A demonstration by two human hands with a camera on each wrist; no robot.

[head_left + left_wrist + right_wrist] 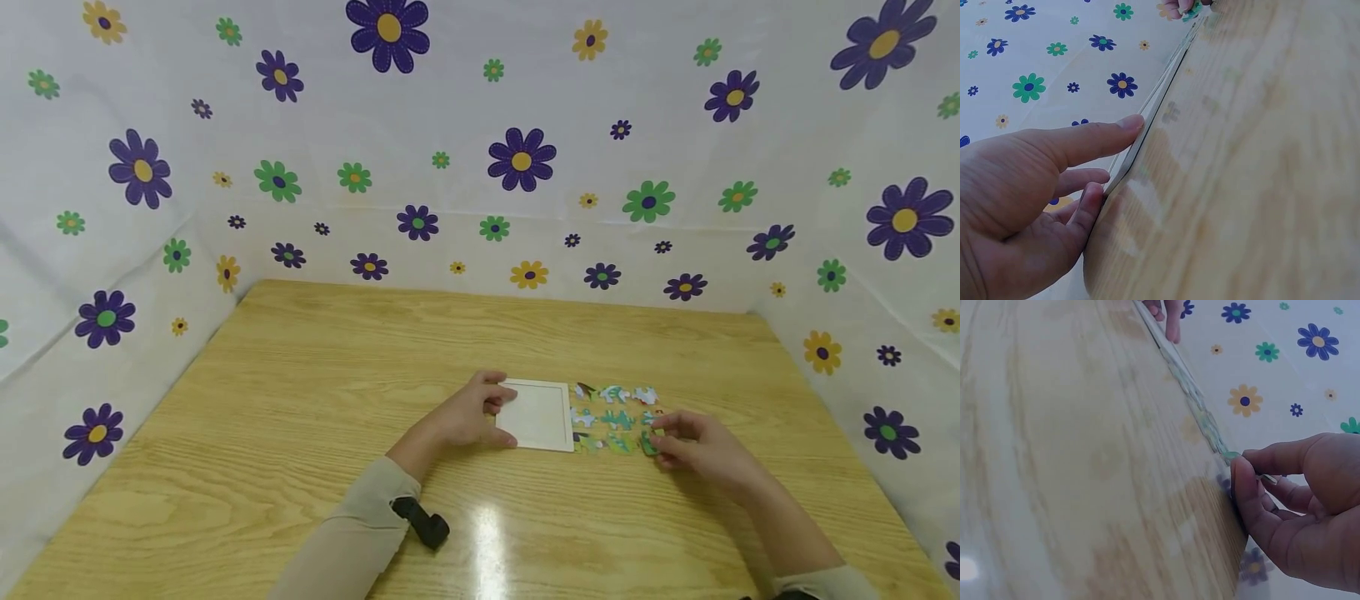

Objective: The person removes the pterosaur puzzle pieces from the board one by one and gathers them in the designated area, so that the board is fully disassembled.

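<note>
A shallow white puzzle tray [534, 415] lies flat on the table, nothing in its recess. My left hand [474, 410] rests at the tray's left side, thumb by the near corner and fingers spread along the far part. In the left wrist view, the straight index fingertip of this left hand [1035, 187] touches the tray edge [1147, 125]. Right of the tray, several colourful jigsaw pieces [617, 419] lie in loose rows. My right hand [701, 450] pinches a green jigsaw piece [648, 443] between thumb and index finger at the rows' near right corner.
The wood-grain table [337, 350] is bounded at the back and sides by a white flower-printed cloth [450, 108]. A black strap [422, 521] sits on the left sleeve. Light glares off the table's near part.
</note>
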